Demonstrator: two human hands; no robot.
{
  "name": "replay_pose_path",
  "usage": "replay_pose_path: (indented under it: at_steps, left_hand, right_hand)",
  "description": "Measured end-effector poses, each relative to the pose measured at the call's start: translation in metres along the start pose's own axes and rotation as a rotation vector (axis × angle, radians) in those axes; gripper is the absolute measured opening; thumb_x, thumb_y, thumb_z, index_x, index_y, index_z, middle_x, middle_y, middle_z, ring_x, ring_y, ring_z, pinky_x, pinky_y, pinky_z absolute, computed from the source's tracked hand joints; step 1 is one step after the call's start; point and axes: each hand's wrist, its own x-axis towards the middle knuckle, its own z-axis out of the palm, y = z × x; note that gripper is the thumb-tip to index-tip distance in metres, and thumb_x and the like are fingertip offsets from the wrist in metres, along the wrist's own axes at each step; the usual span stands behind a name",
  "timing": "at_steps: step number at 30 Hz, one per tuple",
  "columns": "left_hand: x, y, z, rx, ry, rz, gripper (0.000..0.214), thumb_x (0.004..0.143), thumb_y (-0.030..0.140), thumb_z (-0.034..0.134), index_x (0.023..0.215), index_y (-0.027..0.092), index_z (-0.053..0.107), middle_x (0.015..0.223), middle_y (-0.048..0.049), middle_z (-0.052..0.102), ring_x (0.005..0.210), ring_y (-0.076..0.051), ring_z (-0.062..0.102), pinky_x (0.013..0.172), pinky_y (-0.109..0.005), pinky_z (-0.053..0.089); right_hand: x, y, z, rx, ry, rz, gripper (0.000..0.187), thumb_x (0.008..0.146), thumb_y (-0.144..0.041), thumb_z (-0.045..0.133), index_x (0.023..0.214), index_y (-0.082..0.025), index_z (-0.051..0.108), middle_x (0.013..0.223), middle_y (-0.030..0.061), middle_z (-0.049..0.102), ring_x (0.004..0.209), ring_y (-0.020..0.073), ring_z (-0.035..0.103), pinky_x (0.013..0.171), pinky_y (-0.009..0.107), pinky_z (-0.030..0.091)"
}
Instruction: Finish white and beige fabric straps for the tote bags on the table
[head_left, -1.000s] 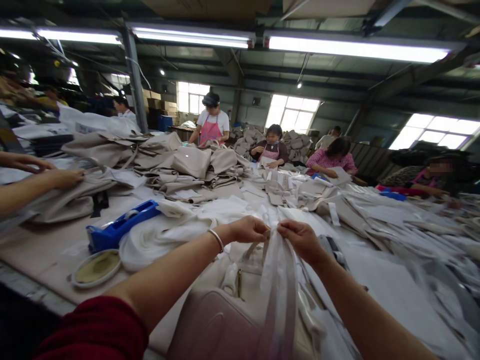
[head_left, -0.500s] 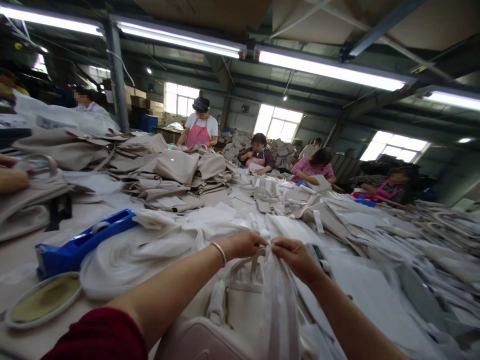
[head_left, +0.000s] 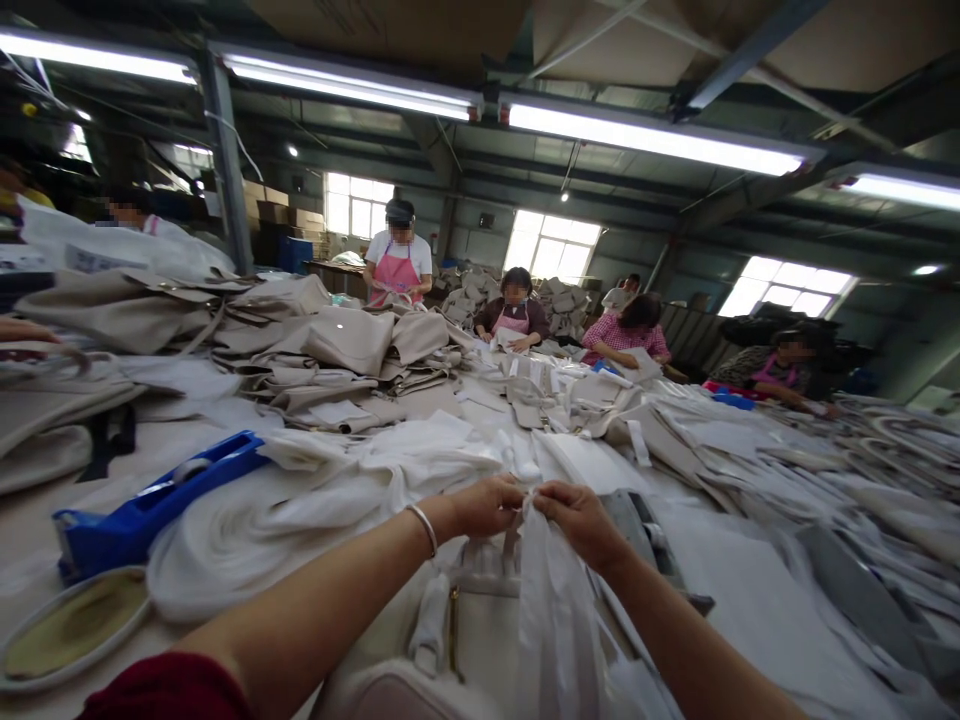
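Observation:
My left hand (head_left: 484, 505) and my right hand (head_left: 577, 520) meet in front of me, both pinched on the top of a thin clear plastic wrap (head_left: 551, 610) that hangs down between them. Under the wrap lies a pale beige handbag (head_left: 465, 630) with a gold zip and a handle. A silver bangle sits on my left wrist. The fingertips of both hands touch at the gathered top of the plastic.
A blue tape dispenser (head_left: 142, 510) and a round dish (head_left: 71, 625) lie at the left, next to a heap of white wrapping (head_left: 300, 500). Beige bags (head_left: 337, 345) pile up across the table. Several people work at the far side; another person's arm shows at the left edge.
My view has drifted right and down a little. Both hands stay pinched on the plastic and have drawn slightly closer together. The neighbour's arms at the left have mostly left the view.

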Motion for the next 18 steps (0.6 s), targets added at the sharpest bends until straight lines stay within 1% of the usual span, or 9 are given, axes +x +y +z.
replay_pose_path:
  at_steps: [3, 5, 6, 7, 9, 11, 13, 18]
  left_hand:
    - [-0.007, -0.002, -0.010, 0.002, -0.073, -0.055, 0.018, 0.073, 0.008, 0.060, 0.083, 0.018, 0.071, 0.078, 0.0027, 0.061, 0.072, -0.012, 0.057, 0.068, -0.021, 0.046]
    - [-0.010, 0.001, -0.014, 0.000, -0.126, -0.060, 0.019, 0.071, 0.009, 0.064, 0.086, 0.018, 0.071, 0.076, 0.0048, 0.061, 0.066, -0.010, 0.056, 0.061, -0.018, 0.044]
    - [-0.011, 0.003, -0.016, 0.008, -0.131, -0.057, 0.017, 0.071, 0.010, 0.065, 0.085, 0.018, 0.070, 0.076, 0.0050, 0.061, 0.065, -0.010, 0.056, 0.060, -0.018, 0.043]
    - [-0.011, 0.005, -0.016, 0.024, -0.115, -0.053, 0.014, 0.073, 0.012, 0.066, 0.084, 0.018, 0.070, 0.078, 0.0041, 0.061, 0.067, -0.010, 0.056, 0.061, -0.018, 0.043]
    - [-0.012, 0.007, -0.015, 0.069, -0.044, -0.047, 0.007, 0.081, 0.017, 0.062, 0.081, 0.017, 0.070, 0.081, 0.0004, 0.061, 0.072, -0.012, 0.055, 0.067, -0.021, 0.043]
    - [-0.011, 0.007, -0.014, 0.116, 0.022, -0.039, 0.018, 0.088, 0.020, 0.056, 0.076, 0.016, 0.069, 0.082, -0.0027, 0.061, 0.072, -0.013, 0.053, 0.068, -0.023, 0.042]
    - [-0.010, 0.006, -0.012, 0.146, 0.051, -0.021, 0.022, 0.089, 0.018, 0.054, 0.071, 0.016, 0.067, 0.082, -0.0038, 0.061, 0.071, -0.013, 0.053, 0.066, -0.023, 0.040]
    - [-0.006, 0.007, -0.008, 0.173, 0.067, 0.024, 0.022, 0.086, 0.014, 0.055, 0.067, 0.016, 0.064, 0.081, -0.0039, 0.064, 0.071, -0.013, 0.055, 0.065, -0.022, 0.040]
  right_hand:
    - [-0.004, 0.004, 0.000, 0.045, 0.010, 0.021, 0.026, 0.079, -0.041, 0.070, 0.075, -0.016, 0.075, 0.069, 0.0007, 0.064, 0.069, 0.0164, 0.052, 0.068, 0.029, 0.040]
    - [-0.005, 0.004, 0.000, 0.069, 0.012, 0.032, 0.028, 0.080, -0.043, 0.070, 0.077, -0.015, 0.075, 0.070, 0.0016, 0.065, 0.068, 0.0165, 0.053, 0.068, 0.029, 0.041]
    - [-0.005, 0.004, 0.000, 0.077, 0.012, 0.036, 0.029, 0.080, -0.043, 0.070, 0.077, -0.015, 0.075, 0.070, 0.0018, 0.065, 0.068, 0.0165, 0.053, 0.068, 0.029, 0.041]
    - [-0.004, 0.005, 0.000, 0.082, 0.012, 0.038, 0.029, 0.079, -0.043, 0.070, 0.077, -0.015, 0.075, 0.070, 0.0018, 0.065, 0.068, 0.0163, 0.053, 0.068, 0.029, 0.040]
    - [-0.002, 0.007, 0.001, 0.086, 0.014, 0.041, 0.029, 0.078, -0.044, 0.071, 0.075, -0.015, 0.074, 0.069, 0.0009, 0.063, 0.067, 0.0155, 0.051, 0.066, 0.029, 0.039]
    - [0.000, 0.009, 0.003, 0.083, 0.018, 0.046, 0.029, 0.076, -0.044, 0.072, 0.071, -0.015, 0.073, 0.066, -0.0004, 0.061, 0.065, 0.0144, 0.049, 0.065, 0.028, 0.038]
    - [0.002, 0.012, 0.005, 0.077, 0.017, 0.052, 0.029, 0.076, -0.043, 0.073, 0.069, -0.015, 0.072, 0.064, -0.0012, 0.058, 0.063, 0.0139, 0.047, 0.063, 0.027, 0.037]
    - [0.007, 0.017, 0.005, 0.052, 0.012, 0.066, 0.027, 0.075, -0.042, 0.072, 0.072, -0.015, 0.073, 0.062, -0.0018, 0.058, 0.062, 0.0141, 0.048, 0.063, 0.027, 0.038]
